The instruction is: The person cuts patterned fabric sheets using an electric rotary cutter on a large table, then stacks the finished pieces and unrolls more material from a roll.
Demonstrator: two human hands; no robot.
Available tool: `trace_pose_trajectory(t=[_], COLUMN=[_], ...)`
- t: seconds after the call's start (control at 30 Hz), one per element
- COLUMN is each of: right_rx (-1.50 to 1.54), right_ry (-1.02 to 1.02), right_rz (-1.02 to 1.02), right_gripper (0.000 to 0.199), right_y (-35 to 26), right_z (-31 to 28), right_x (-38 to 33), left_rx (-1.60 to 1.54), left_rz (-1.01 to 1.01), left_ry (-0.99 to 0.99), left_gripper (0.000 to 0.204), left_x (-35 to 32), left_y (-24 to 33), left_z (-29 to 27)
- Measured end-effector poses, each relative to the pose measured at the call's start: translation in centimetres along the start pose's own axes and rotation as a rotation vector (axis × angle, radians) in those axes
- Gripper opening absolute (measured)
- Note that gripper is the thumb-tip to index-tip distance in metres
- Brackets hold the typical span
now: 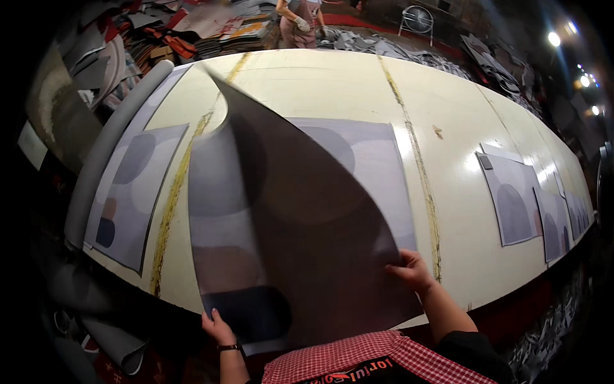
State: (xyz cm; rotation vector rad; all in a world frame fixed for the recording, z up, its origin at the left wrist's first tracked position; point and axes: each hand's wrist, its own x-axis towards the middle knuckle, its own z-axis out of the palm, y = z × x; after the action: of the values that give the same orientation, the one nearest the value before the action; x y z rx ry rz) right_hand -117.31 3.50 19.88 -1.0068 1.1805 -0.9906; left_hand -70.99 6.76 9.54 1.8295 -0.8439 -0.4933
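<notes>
A large, thin mat (320, 211) is bent upward over the table, printed in grey, mauve and navy rounded shapes. Its plain dark back shows where the right side curls over. On the near left edge, beside the navy patch, my left hand (219, 328) grips the mat with the thumb on top. My right hand (411, 270) pinches the right edge, higher up. The far corner stands raised to a point. Beneath it, another mat (377, 150) with a similar pattern lies flat, partly covered by the lifted one.
The long cream table (460, 134) has worn yellow strips across it. At left, a patterned sheet (150, 169) lies beside a grey roll (118, 137). Several mats (511, 201) overlap at right. Beyond stand a gloved person (299, 22), scrap piles (224, 32) and a fan (417, 20).
</notes>
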Motion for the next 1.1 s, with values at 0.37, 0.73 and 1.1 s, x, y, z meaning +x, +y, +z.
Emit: trace_pose_trajectory(t=[0.37, 0.73, 1.1], right_rx=[-0.647, -0.512, -0.413], right_ry=[0.788, 0.868, 0.542], right_rz=[0.652, 0.490, -0.726], right_gripper=[0.049, 0.048, 0.017], right_y=[22.1, 15.0, -10.7], right_z=[-15.3, -10.6, -6.6], right_x=[-3.7, -0.8, -10.6], left_rx=[0.618, 0.441, -0.276], left_rz=[0.093, 0.242, 0.855], left_ry=[-0.421, -0.319, -0.143], left_gripper=[0.034, 0.038, 0.030], left_x=[3.1, 0.7, -4.6], left_y=[-8.1, 1.9, 22.7], left_z=[15.8, 18.1, 13.4])
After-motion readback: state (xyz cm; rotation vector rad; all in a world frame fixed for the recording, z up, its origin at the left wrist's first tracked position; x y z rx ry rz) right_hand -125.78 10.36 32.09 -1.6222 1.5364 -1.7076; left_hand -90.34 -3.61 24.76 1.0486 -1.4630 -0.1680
